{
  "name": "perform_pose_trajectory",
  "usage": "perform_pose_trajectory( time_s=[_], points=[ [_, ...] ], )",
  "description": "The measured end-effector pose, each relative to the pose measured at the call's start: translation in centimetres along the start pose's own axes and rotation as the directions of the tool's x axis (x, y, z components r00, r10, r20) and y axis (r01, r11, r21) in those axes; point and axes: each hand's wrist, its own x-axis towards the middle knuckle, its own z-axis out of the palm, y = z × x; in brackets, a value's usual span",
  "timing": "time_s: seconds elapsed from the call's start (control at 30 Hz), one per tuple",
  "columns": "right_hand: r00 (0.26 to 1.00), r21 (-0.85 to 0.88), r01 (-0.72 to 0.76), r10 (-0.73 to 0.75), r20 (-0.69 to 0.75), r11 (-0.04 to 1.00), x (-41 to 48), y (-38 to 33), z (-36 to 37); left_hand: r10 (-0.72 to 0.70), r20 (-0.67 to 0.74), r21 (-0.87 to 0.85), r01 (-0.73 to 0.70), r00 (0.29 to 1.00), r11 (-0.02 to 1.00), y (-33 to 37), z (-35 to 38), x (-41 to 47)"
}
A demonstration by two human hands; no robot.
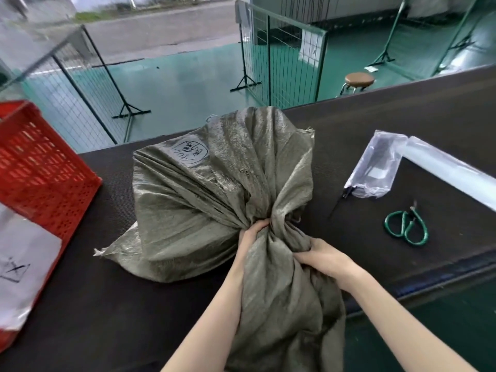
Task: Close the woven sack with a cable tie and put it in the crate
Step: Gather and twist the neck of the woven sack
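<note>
A grey-green woven sack (204,189) lies bulging on the dark table, its mouth bunched into a neck that trails toward me. My left hand (251,234) is clenched around that neck from the left. My right hand (326,260) grips the loose cloth just below the neck on the right. A red slatted crate (37,167) stands at the table's left edge. A clear plastic bag (375,167) at the right holds black cable ties, and one black tie (338,204) pokes out of its lower corner.
Green-handled scissors (406,226) lie right of the sack. A white printed bag (21,264) leans against the crate's front. A clear tube (451,170) runs along the table's right side. Beyond the table are wire fence panels (281,57) and a round stool (358,80).
</note>
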Motion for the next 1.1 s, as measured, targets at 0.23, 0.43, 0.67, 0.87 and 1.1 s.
perform_pose_trajectory(
  time_s=[0.23, 0.43, 0.67, 0.87, 1.1],
  points=[
    [0.986, 0.226, 0.164, -0.150, -0.079, 0.960, -1.1, 0.5, 1.9, 0.159, 0.090, -0.184, -0.141, 0.983, 0.973, -0.7, 0.8, 0.0],
    [0.993, 0.287, 0.116, -0.121, -0.002, 0.951, -2.0, 0.2, 1.6, 0.122, 0.088, -0.175, -0.106, 0.989, 0.979, 0.2, 1.0, -0.8],
    [0.966, -0.420, 0.065, -0.163, -0.200, 0.905, -0.6, -0.9, 1.2, 0.034, 0.102, -0.233, -0.010, 0.994, 0.972, 0.4, 0.9, -1.3],
    [0.902, -0.832, 0.012, -0.365, -0.231, 0.555, -2.1, -1.9, 3.0, -0.020, 0.260, -0.243, 0.085, 0.965, 0.966, 0.9, 0.1, -2.7],
    [0.857, -0.924, -0.024, -0.468, -0.216, 0.382, -1.8, -1.3, 3.0, 0.031, 0.292, -0.077, -0.009, 0.956, 0.997, 2.2, 0.7, -2.8]
  ],
)
